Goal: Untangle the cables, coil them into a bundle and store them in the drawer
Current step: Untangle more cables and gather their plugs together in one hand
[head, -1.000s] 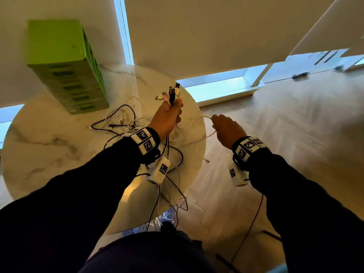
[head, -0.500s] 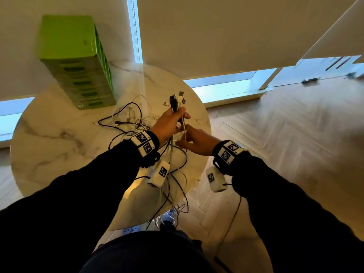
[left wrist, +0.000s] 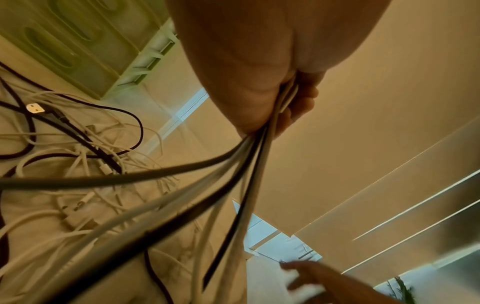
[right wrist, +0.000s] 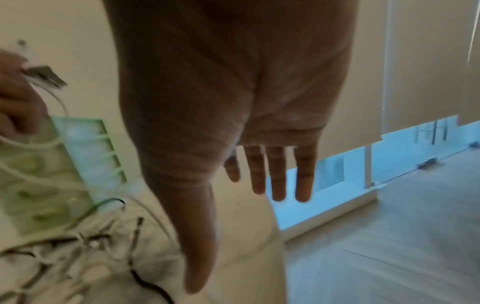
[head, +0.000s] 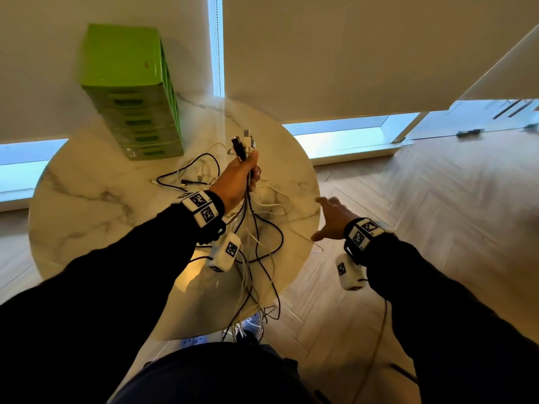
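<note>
My left hand is raised above the round marble table and grips a bunch of black and white cables just below their plugs, which stick up out of the fist. In the left wrist view the same cables run down from the curled fingers. Their loose ends hang over the table's near edge. More tangled cables lie on the table. My right hand hovers flat by the table's right edge with straight fingers, holding nothing.
A green drawer unit with several closed drawers stands at the back left of the table. Wooden floor lies to the right. Window blinds hang behind the table.
My right hand has let go of the cables below the left hand and moved out to the right, fingers spread. The left hand still holds the bunch upright.
</note>
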`<state>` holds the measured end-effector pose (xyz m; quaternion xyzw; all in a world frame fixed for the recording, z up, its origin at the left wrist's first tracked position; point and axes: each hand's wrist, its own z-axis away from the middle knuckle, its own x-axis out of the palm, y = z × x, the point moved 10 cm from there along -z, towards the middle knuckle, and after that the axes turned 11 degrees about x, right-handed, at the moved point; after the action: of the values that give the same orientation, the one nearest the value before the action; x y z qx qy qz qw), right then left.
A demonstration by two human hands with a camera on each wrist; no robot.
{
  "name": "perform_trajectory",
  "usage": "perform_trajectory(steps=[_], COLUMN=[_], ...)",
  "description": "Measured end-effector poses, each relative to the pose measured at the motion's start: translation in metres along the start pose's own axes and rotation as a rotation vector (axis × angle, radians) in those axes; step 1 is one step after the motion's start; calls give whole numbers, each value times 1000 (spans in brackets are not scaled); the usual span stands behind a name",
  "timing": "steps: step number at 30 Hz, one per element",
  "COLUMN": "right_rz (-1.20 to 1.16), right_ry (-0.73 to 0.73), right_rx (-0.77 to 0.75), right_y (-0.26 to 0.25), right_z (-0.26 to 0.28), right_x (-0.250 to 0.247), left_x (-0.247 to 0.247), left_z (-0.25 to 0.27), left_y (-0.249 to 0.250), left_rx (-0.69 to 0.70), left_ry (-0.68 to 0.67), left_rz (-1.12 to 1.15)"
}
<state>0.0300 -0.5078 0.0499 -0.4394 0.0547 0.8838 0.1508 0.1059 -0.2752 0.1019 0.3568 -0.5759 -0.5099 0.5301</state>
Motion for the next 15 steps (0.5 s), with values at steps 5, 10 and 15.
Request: perform_trajectory(steps=[5,10,15], right_rz=[-222,-264,-377], right_ry=[-37,-7,201], right_rx=[-474,-571,-590], right_y=[-118,-143,-112], right_z=[38,57,50], right_x=[-15,-21,-50], left_x=[25,15,-9], left_z=[5,0,-2], left_y=[2,15,20], left_rx=[-7,43,98], left_ry=[-101,-75,-18], left_rz=[30,-12,-242])
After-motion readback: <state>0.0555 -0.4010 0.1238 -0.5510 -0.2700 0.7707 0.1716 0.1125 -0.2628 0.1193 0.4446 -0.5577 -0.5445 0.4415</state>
